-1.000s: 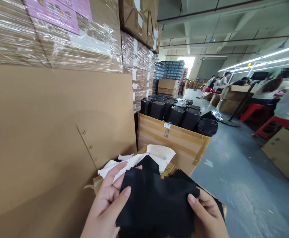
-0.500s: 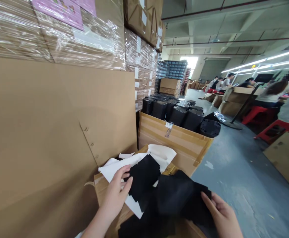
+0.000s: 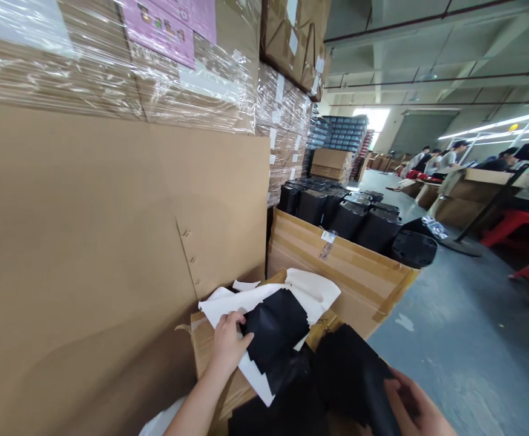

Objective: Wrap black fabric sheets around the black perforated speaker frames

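Note:
My left hand (image 3: 227,341) reaches into an open cardboard box (image 3: 210,351) and pinches the edge of a black fabric piece (image 3: 276,324) that lies on white sheets (image 3: 312,290). My right hand (image 3: 416,409), at the bottom right, is closed on another black fabric piece (image 3: 353,378) and holds it over the box. More black fabric fills the box below the two pieces.
A tall cardboard sheet (image 3: 87,260) stands at my left under shrink-wrapped cartons (image 3: 155,66). Behind my box, a second carton (image 3: 341,266) carries several black cylinders (image 3: 337,212). Grey floor (image 3: 468,339) lies to the right; people sit at a long table (image 3: 473,175) beyond.
My left hand let go of the large black piece and went forward onto the piece on the white sheets. My right hand lowered its black piece to the right. The view swung left.

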